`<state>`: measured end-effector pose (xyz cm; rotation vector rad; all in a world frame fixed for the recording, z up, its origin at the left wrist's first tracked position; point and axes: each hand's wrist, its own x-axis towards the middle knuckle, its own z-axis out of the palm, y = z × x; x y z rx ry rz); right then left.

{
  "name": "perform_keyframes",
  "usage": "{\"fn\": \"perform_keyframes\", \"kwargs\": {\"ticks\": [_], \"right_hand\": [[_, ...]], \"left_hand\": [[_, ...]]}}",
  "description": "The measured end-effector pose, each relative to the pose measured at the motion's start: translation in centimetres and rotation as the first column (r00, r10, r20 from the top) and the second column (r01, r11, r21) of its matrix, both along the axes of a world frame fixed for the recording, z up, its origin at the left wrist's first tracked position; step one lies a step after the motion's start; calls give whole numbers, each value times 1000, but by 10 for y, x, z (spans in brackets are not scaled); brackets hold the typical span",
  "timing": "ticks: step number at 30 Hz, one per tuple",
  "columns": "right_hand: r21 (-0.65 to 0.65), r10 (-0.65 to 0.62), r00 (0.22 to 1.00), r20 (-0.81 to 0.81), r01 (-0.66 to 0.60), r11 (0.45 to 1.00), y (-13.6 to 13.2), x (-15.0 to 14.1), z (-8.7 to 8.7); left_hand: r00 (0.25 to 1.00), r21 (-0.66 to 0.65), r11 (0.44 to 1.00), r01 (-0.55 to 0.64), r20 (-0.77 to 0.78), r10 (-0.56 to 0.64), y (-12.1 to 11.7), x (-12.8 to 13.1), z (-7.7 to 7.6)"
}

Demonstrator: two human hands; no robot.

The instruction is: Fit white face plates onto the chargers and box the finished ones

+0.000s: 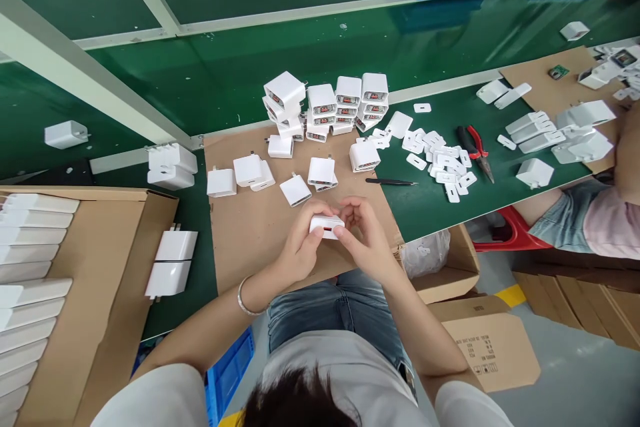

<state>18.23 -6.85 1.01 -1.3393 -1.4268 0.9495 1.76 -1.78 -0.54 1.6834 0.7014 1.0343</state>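
A white charger (326, 221) with a dark slot in its near face is held between both hands above the cardboard sheet (240, 240). My left hand (303, 240) grips it from the left, thumb on the front face. From the right, my right hand (367, 237) pinches it with thumb and curled fingers. Beyond my hands stand stacked white chargers (323, 103) whose open ends show reddish parts. Several single chargers (295, 190) lie closer on the cardboard. Small white slotted plates (445, 160) are heaped on the green table to the right.
Black tweezers (391, 181) and red-handled pliers (477, 150) lie right of the cardboard. At left, a carton (125, 267) holds rows of white chargers. A white post (95, 73) rises at the back left. Another person's arm (627, 153) is at the far right.
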Motion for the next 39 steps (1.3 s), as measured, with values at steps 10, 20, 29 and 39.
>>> {"fn": "perform_keyframes", "kwargs": {"ticks": [10, 20, 29, 39], "right_hand": [[-91, -129, 967, -219, 112, 990, 0, -8, -33], [-11, -178, 921, -346, 186, 982, 0, -5, -48], [-6, -166, 949, -266, 171, 985, -2, -4, -37], [-52, -234, 945, -227, 228, 972, -8, -5, -44]], "left_hand": [[982, 51, 995, 85, -175, -75, 2, 0, -5], [983, -322, 936, 143, -67, -173, 14, 4, 3], [992, -294, 954, 60, -86, -89, 11, 6, 1], [993, -388, 919, 66, -68, -100, 6, 9, -2]]}}
